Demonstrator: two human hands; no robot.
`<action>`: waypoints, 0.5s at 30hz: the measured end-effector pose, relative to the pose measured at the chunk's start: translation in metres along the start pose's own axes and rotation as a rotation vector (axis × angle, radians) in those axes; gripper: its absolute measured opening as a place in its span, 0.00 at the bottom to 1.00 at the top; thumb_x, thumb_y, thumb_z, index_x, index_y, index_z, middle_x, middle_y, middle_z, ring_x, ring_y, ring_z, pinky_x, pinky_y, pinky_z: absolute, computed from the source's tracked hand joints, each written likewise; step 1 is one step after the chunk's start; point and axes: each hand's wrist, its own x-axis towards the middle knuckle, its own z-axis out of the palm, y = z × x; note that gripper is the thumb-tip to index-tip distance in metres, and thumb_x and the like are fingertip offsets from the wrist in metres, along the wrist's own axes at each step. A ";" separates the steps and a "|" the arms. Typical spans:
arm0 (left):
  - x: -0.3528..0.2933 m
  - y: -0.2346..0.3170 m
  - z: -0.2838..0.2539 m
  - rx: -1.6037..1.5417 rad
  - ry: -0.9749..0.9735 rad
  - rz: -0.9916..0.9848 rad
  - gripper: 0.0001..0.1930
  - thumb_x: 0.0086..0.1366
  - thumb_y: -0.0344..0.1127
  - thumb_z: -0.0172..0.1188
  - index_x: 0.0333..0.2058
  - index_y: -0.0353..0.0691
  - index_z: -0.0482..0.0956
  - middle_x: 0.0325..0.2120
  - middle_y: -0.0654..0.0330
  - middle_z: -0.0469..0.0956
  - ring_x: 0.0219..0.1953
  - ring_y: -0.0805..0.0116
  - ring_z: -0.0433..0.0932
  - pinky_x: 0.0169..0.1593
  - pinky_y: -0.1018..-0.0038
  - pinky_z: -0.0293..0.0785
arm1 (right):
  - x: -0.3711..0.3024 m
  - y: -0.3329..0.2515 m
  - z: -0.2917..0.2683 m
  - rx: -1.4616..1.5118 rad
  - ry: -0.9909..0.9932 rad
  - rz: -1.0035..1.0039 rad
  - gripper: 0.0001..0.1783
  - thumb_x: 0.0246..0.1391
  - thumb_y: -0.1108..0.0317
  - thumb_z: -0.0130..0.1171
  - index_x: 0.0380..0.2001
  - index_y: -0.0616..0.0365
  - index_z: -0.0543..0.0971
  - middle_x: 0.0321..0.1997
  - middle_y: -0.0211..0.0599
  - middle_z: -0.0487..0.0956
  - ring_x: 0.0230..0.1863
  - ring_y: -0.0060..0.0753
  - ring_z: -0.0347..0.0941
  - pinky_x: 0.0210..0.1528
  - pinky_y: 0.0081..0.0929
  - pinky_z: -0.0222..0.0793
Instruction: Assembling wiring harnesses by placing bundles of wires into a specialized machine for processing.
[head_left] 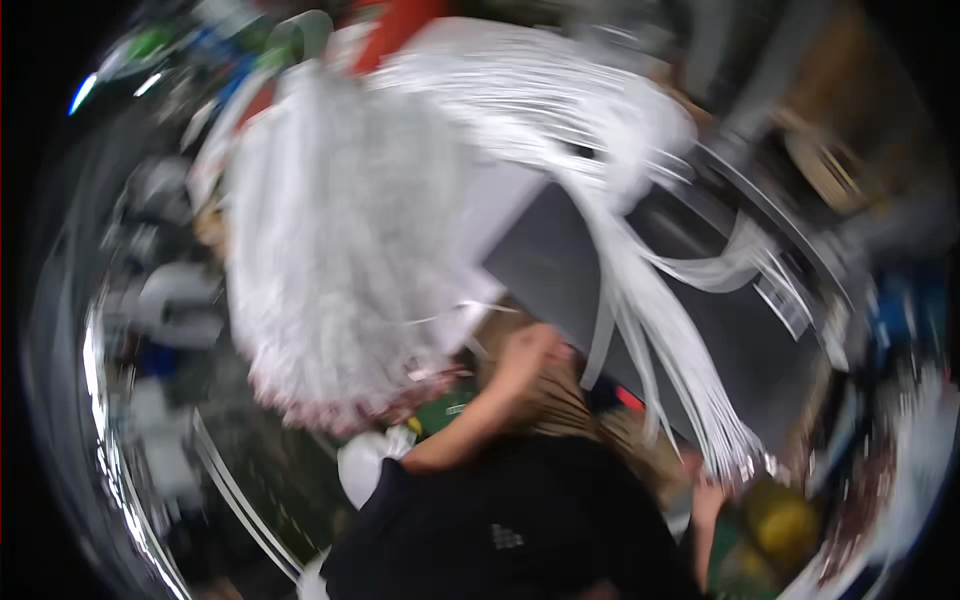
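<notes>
The picture is smeared by motion. My left hand (pixel 535 352) is over my lap, beside brown cloth, its fingers too blurred to read. To its left hangs a thick bundle of white strands (pixel 345 220) with reddish ends at the bottom. A second mass of long white strands (pixel 540 85) lies across the far side and trails down to the right over a dark grey surface (pixel 725 345). At the lower right, my right hand (pixel 706 497) is at the gathered ends of these trailing white strands, its fingers apparently closed on them.
A pale sheet or board edge (pixel 490 205) shows between the two bundles. Something red (pixel 395 35) stands behind them. A white rounded object (pixel 365 468) is near my left elbow. A yellow item (pixel 785 525) sits beyond my right hand. Blurred clutter lines both sides.
</notes>
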 end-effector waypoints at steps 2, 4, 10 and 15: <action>-0.005 -0.001 -0.016 0.161 -0.023 0.017 0.22 0.76 0.47 0.48 0.33 0.34 0.81 0.26 0.61 0.83 0.29 0.74 0.79 0.36 0.76 0.75 | 0.022 -0.019 -0.040 -0.262 0.766 -0.789 0.14 0.60 0.63 0.58 0.45 0.57 0.82 0.43 0.40 0.83 0.39 0.44 0.81 0.40 0.39 0.76; -0.013 0.008 -0.025 0.703 0.019 0.313 0.13 0.71 0.40 0.58 0.33 0.35 0.82 0.23 0.56 0.81 0.23 0.63 0.78 0.31 0.72 0.74 | -0.008 -0.055 -0.129 0.991 -0.120 0.134 0.14 0.61 0.63 0.56 0.43 0.60 0.82 0.42 0.42 0.85 0.32 0.35 0.82 0.33 0.27 0.76; -0.010 0.101 0.008 1.097 0.312 1.004 0.31 0.57 0.32 0.71 0.60 0.46 0.74 0.63 0.47 0.66 0.65 0.46 0.64 0.62 0.55 0.65 | -0.025 -0.009 -0.191 1.251 0.304 -0.215 0.22 0.69 0.58 0.49 0.36 0.66 0.84 0.33 0.40 0.85 0.27 0.25 0.78 0.27 0.21 0.70; -0.016 0.131 0.112 1.214 -0.368 1.240 0.38 0.50 0.39 0.73 0.61 0.46 0.72 0.64 0.51 0.64 0.66 0.47 0.62 0.66 0.52 0.61 | 0.058 -0.115 -0.259 0.289 0.809 -0.565 0.15 0.57 0.60 0.65 0.46 0.51 0.86 0.69 0.41 0.69 0.71 0.51 0.58 0.71 0.44 0.52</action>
